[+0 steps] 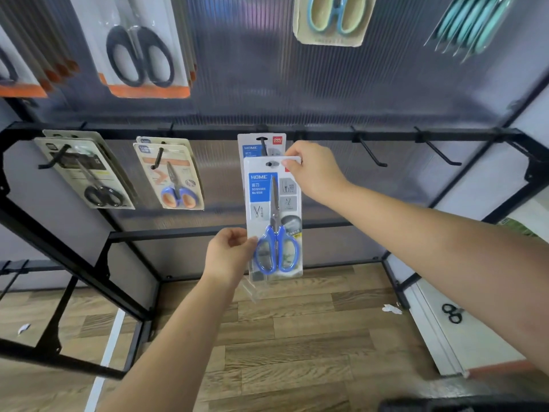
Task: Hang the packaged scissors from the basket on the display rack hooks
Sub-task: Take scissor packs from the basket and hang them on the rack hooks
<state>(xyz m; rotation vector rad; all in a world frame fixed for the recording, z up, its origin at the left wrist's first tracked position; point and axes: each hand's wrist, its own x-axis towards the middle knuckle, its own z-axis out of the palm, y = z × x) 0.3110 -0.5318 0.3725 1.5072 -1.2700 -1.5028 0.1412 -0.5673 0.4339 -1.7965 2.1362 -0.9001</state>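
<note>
A white and blue pack of blue-handled scissors [274, 217] hangs upright in front of the rack's middle rail. My right hand [315, 171] pinches its top right corner, and my left hand [230, 254] pinches its lower left edge. The pack's hang hole sits at the tip of a black hook [263, 144], which carries another pack of the same kind [261, 145] behind. The basket is not in view.
Two bare black hooks [370, 151] [438, 151] stick out to the right on the same rail. Packs of black-handled [86, 171] and orange-and-blue scissors [172, 176] hang to the left. More packs hang on the row above. Wooden floor lies below.
</note>
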